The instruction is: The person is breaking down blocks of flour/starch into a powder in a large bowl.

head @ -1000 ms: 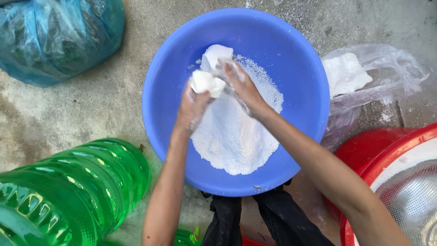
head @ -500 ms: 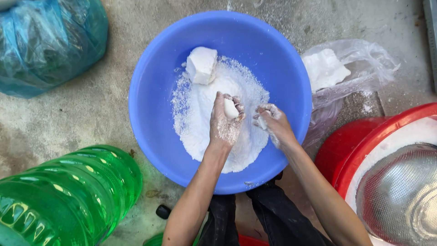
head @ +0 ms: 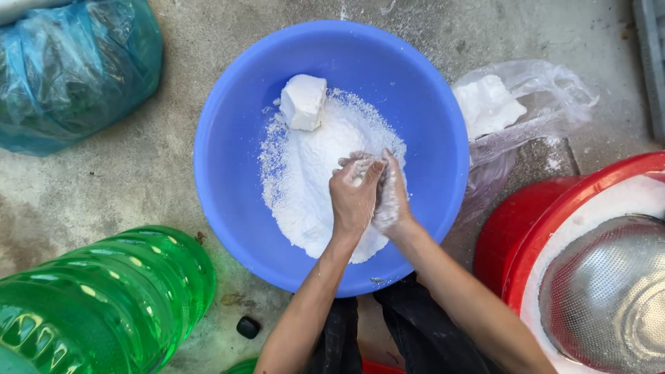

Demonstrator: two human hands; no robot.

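My left hand [head: 353,197] and right hand [head: 391,197] pressed palm to palm over white powder [head: 305,187] in blue basin [head: 228,159]; anything held between, cannot tell. White block [head: 303,101] at eleven o'clock.

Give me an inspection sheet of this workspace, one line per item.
Surface: bare concrete floor, dusted white near the basin.
Job's things: blue basin holding white powder and a white block.
Clutter: green plastic jug on its side; blue bag; clear bag with a white lump; red tub with a metal strainer; small black cap.
Grippers: left hand and right hand pressed together over the powder, both coated white; what lies between them is hidden.
Cables: nothing seen.
Surroundings: person's dark trousers below the basin.
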